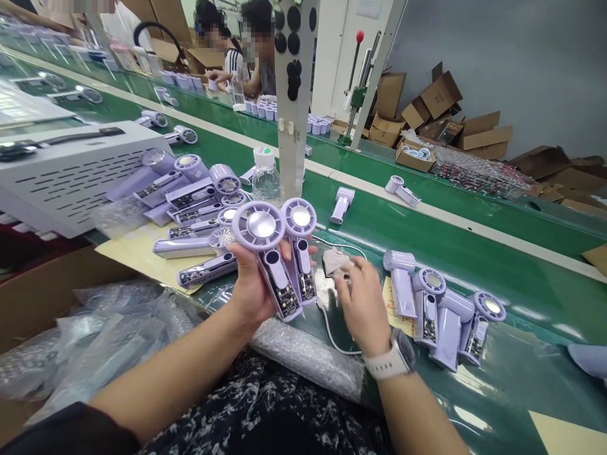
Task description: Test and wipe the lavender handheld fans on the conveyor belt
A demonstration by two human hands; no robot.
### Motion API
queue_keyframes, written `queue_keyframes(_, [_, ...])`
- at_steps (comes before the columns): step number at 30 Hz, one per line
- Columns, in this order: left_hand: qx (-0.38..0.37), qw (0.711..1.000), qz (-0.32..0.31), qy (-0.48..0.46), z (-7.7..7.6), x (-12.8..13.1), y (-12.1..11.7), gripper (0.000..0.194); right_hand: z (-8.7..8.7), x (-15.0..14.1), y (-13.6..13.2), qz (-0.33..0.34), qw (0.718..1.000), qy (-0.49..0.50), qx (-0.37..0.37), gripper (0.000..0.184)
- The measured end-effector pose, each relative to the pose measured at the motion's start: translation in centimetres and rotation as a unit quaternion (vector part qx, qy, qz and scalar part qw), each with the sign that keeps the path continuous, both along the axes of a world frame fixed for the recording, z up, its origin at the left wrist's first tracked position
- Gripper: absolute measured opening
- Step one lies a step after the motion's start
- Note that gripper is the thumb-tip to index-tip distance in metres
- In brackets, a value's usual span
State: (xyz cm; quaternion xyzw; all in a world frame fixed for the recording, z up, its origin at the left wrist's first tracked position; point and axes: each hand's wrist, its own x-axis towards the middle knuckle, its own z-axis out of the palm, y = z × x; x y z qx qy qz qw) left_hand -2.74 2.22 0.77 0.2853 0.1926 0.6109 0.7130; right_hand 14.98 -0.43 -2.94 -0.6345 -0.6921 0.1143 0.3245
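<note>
My left hand point(253, 284) is closed around two lavender handheld fans side by side, heads up. The nearer fan point(260, 226) has the larger-looking round head; the second fan point(300, 218) stands to its right. Both handles are uncovered in front, with circuit boards showing. My right hand point(364, 303), a white-strapped watch point(391, 361) at its wrist, has its thumb and fingertips on a crumpled white cloth point(336, 260). Beneath lies more white material point(325, 291), and a thin white cable point(332, 335) curves beside it. My right fingertips are partly hidden.
More fans point(194, 218) lie piled at left beside a vented metal box point(90, 183). Several fans point(446, 328) rest at right on the green belt point(497, 253). A clear bottle point(265, 177) stands near a white post point(291, 139). Bubble wrap point(308, 360) lies along the near edge.
</note>
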Motion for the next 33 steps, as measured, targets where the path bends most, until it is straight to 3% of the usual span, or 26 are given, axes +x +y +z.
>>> queue_keyframes(3, [-0.016,0.998,-0.061,-0.007,-0.6,-0.2,-0.7,0.068,-0.1,0.5,3.3,-0.032,0.998,-0.034,0.034,0.014])
queue_keyframes(6, [-0.029,0.995,-0.099,0.003,-1.4,-0.1,-1.2,0.07,1.3,0.4,3.6,-0.037,0.995,-0.012,0.087,0.02])
queue_keyframes(8, [-0.038,0.991,-0.128,0.007,-1.6,0.1,-1.5,0.071,3.0,0.2,2.5,-0.035,0.985,0.071,0.155,0.019])
queue_keyframes(10, [-0.046,0.985,-0.167,0.001,-1.6,0.4,-1.8,0.073,4.6,0.0,1.4,0.005,0.967,0.191,0.171,0.013])
queue_keyframes(12, [-0.053,0.978,-0.202,-0.007,-1.5,0.6,-2.1,0.074,5.8,-0.1,0.7,0.065,0.945,0.305,0.099,0.012])
queue_keyframes(16, [-0.04,0.965,-0.261,0.002,-1.2,0.9,-2.7,0.076,6.4,0.0,0.1,0.16,0.87,0.455,-0.101,0.058])
queue_keyframes(18, [-0.03,0.964,-0.265,0.006,-1.1,1.1,-2.9,0.077,6.3,-0.1,-0.3,0.176,0.848,0.475,-0.159,0.058])
queue_keyframes(20, [-0.035,0.966,-0.257,0.005,-1.1,1.2,-3.0,0.077,6.2,-0.5,-0.6,0.154,0.853,0.473,-0.16,0.046])
queue_keyframes(23, [-0.053,0.966,-0.254,0.005,-1.2,1.2,-3.2,0.076,6.0,-1.0,-0.5,0.108,0.894,0.425,-0.095,0.04])
queue_keyframes(27, [-0.072,0.961,-0.267,-0.009,-1.7,0.5,-2.9,0.074,5.1,-0.4,0.6,0.061,0.955,0.287,-0.035,0.052])
queue_keyframes(33, [-0.031,0.975,-0.217,-0.032,-0.8,-0.6,-2.3,0.07,3.0,0.4,1.1,-0.081,0.978,0.191,0.033,0.077])
